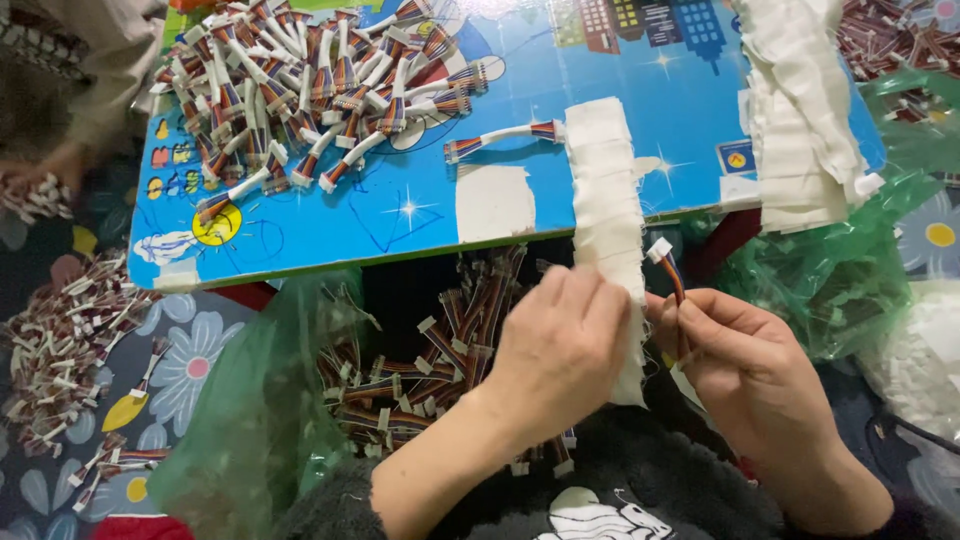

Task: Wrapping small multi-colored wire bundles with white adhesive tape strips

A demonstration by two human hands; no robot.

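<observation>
White tape strip (612, 215) pinched by raised hands (655, 350) beside cable (672, 280).

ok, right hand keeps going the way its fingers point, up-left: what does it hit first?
Likely the white tape strip hanging off the blue board's edge. The right hand holds a rainbow ribbon cable whose white connector nearly touches it already. Depth is unclear.

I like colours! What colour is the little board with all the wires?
The board is bright blue, in the head view.
</observation>
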